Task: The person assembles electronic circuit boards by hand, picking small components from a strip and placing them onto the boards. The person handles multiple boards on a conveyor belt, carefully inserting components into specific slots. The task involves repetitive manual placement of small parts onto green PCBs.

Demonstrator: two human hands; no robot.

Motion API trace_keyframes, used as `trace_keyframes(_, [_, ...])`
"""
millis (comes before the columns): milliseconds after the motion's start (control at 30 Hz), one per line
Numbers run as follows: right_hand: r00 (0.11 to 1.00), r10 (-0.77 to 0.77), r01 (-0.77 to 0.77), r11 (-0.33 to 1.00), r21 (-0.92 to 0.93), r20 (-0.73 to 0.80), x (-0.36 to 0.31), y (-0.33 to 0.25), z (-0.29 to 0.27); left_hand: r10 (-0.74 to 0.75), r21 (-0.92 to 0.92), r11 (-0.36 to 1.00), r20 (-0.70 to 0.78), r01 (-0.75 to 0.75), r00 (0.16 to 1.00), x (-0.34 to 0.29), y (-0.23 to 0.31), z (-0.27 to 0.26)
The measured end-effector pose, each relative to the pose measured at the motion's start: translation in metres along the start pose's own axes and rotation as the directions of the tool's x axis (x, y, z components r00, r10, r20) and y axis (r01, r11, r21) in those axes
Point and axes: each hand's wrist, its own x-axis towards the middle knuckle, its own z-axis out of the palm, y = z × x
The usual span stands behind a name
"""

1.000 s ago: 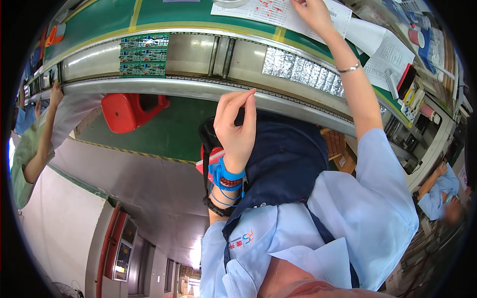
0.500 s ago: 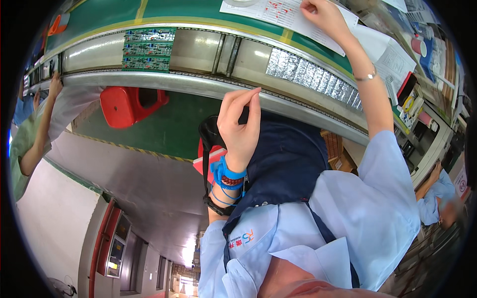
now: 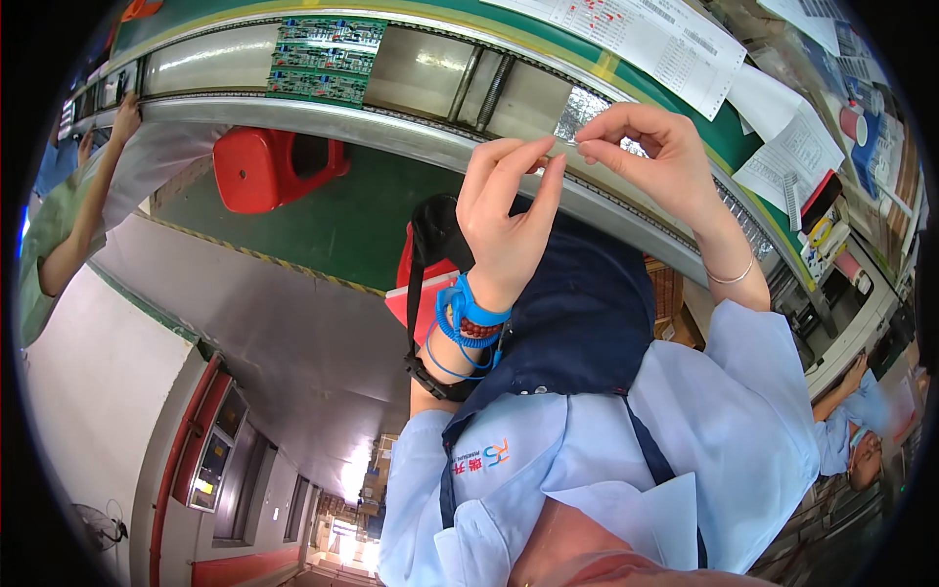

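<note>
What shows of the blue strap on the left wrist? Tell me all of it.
The blue wrist strap is a smooth, plastic-looking band wrapped snugly around the left wrist, right behind the raised left hand. A thin blue coiled cord comes off it and hangs in loops beside the forearm. A dark red beaded bracelet lies against its edge, and a black band sits further along the forearm.

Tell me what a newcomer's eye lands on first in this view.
First come the two hands meeting at centre: the left hand, with a blue coiled wrist strap below it, and the right hand pinch a small clear strip between their fingertips. Behind them a metal conveyor carries a green circuit board at upper left, with a red plastic stool beneath it.
</note>
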Motion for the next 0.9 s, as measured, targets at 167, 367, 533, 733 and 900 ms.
trace_keyframes(167, [1.000, -0.007, 0.007, 1.000, 0.017, 0.008, -0.0043, 0.0032, 0.0015, 0.059, 0.016, 0.998, 0.031, -0.060, 0.998, -0.0031, -0.0056, 0.0018])
trace_keyframes(367, [1.000, 0.001, 0.000, 0.999, -0.039, 0.013, -0.0075, 0.0020, 0.0010, 0.057, 0.019, 0.998, 0.053, -0.058, 0.997, -0.0040, -0.0053, 0.0011])
trace_keyframes(533, [1.000, 0.012, -0.011, 0.999, -0.041, 0.014, -0.0086, 0.0001, 0.0018, 0.066, 0.007, 0.998, 0.066, -0.066, 0.996, -0.0042, -0.0052, -0.0001])
trace_keyframes(733, [1.000, -0.001, 0.003, 0.998, -0.065, 0.029, -0.0073, -0.0015, 0.0038, 0.065, 0.022, 0.998, 0.074, -0.066, 0.995, -0.0061, -0.0074, -0.0029])
trace_keyframes(900, [0.999, 0.015, -0.012, 0.998, -0.065, 0.048, -0.0059, -0.0060, 0.0055, 0.043, 0.022, 0.999, 0.064, -0.045, 0.997, -0.0068, -0.0066, -0.0043])
